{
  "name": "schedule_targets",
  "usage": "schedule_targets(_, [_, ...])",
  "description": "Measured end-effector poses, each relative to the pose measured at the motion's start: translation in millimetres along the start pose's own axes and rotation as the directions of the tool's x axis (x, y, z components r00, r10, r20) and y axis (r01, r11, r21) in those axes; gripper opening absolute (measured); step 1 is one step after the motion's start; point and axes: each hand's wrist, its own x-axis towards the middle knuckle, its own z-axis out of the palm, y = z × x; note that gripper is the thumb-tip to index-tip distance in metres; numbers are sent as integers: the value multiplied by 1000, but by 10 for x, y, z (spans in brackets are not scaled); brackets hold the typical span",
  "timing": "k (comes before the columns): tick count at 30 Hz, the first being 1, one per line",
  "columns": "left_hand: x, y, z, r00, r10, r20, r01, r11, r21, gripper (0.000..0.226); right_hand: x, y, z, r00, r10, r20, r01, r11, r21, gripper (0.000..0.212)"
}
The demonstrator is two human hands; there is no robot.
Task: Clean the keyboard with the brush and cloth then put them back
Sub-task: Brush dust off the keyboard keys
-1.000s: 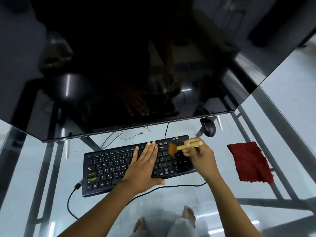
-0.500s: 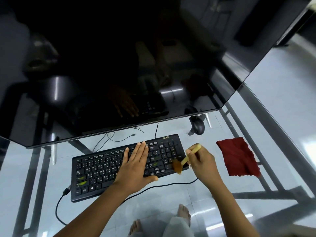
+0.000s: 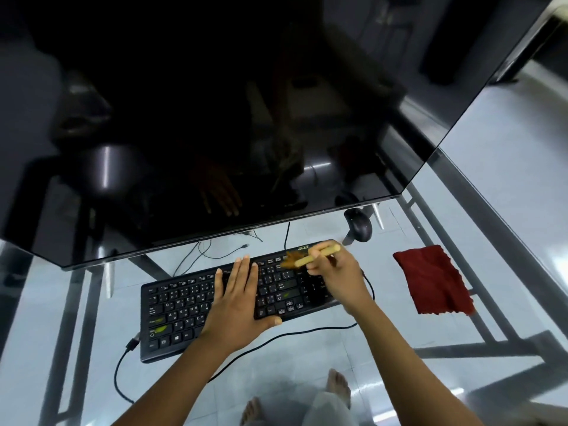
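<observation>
left hand [image 3: 236,302]: flat, steadying the keyboard [image 3: 181,305]
right hand [image 3: 338,279]: gripping the brush [image 3: 316,255], bristles on top-right keys
cloth [image 3: 430,281]: lying right of keyboard
progress: brushing stage, i'd say; wiping, putting back left

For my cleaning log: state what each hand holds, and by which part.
The right hand grips the brush by its handle; the left hand holds nothing, lying flat on the keyboard.
</observation>
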Motion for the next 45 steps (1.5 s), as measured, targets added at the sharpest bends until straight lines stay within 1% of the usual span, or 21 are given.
schedule_targets(2, [-55,-52,-13,1000,-19,-9,19,1000,-2,118,59,-85,111,993,-56,-102,47,995,-87,15])
schedule_targets(3, [-77,-80,-24,999,-32,-18,32,999,-11,118,81,-141,130,991,-62,-116,52,995,-86,17])
schedule_targets(7, [-173,-252,-8,997,-75,-31,75,997,-3,119,85,-195,351,978,-152,139,182,954,-238,10])
schedule_targets(10, [-233,-339,18,994,-94,-46,93,995,-33,120,114,-234,420,990,-130,51,138,961,-241,7])
schedule_targets(14, [-373,-552,0,979,-135,-151,124,989,-79,116,34,-392,554,942,-275,194,327,884,-334,10])
schedule_targets(16, [-464,-688,-26,967,-184,-177,164,979,-121,115,55,-432,598,969,-223,109,244,934,-262,12])
schedule_targets(17, [-504,-751,-36,960,-211,-186,185,972,-146,114,63,-461,581,970,-228,82,241,940,-242,15])
schedule_targets(18, [-539,-811,-50,952,-237,-193,206,964,-170,114,58,-459,598,964,-241,112,261,936,-237,16])
schedule_targets(21, [-701,-1017,-61,935,-292,-201,246,942,-227,115,-18,-426,762,897,-371,239,434,840,-326,12])
schedule_targets(22, [-771,-1084,-55,930,-305,-204,254,936,-243,115,-48,-427,823,903,-355,242,416,861,-291,12])
schedule_targets(24, [-879,-1182,-26,918,-333,-214,265,919,-293,116,-78,-448,873,937,-303,176,340,910,-238,14])
schedule_targets(28, [-1057,-1295,36,910,-351,-222,241,882,-404,114,-181,-530,1088,892,-387,231,445,839,-313,12])
schedule_targets(29, [-1090,-1311,60,914,-337,-227,221,881,-418,112,-185,-573,1146,894,-387,224,439,854,-278,11])
schedule_targets(31, [-1139,-1341,108,919,-314,-238,191,884,-427,111,-147,-691,1222,917,-365,164,394,892,-220,15])
schedule_targets(33, [-1164,-1359,143,921,-298,-251,177,893,-414,110,-152,-754,1346,878,-418,234,463,865,-191,14])
schedule_targets(35, [-1189,-1371,164,922,-284,-265,170,908,-383,108,-176,-836,1467,855,-414,311,489,844,-220,10])
schedule_targets(38, [-1198,-1361,168,924,-276,-264,173,919,-353,107,-145,-945,1582,897,-374,235,417,892,-174,12])
schedule_targets(40, [-1198,-1365,169,923,-281,-262,182,920,-347,107,-164,-983,1677,853,-411,321,473,870,-142,10])
schedule_targets(42, [-1204,-1374,171,924,-283,-259,187,921,-341,107,-217,-1061,1742,821,-409,398,509,840,-188,10])
schedule_targets(43, [-1208,-1373,170,923,-283,-262,185,921,-343,107,-212,-1078,1785,837,-393,381,480,862,-164,10])
schedule_targets(45, [-1205,-1368,161,919,-285,-271,178,916,-359,107,-201,-1147,1799,875,-398,275,447,882,-146,18])
